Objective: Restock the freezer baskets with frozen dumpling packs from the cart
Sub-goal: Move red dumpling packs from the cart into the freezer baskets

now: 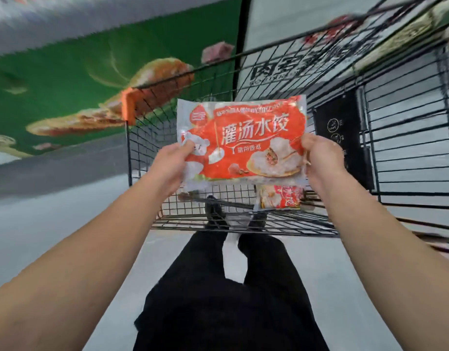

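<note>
The left hand (169,164) and right hand (319,158) each pinch one side edge of the red-and-white plastic dumpling pack (241,141), above the black wire cart (243,224)

Two orange-red plastic packs of frozen dumplings show: one flat printed pack (241,144) raised at the centre, and a second, smaller-looking pack (281,197) lying inside the cart at about five o'clock from the first. There is one black wire shopping cart (243,224), with one orange plastic corner piece (128,107) at ten o'clock. Two bare hands are counted, the left grip (167,168) at nine o'clock of the raised pack and the right grip (322,160) at three o'clock, plus two black-trousered legs (218,287) at six o'clock.
</note>
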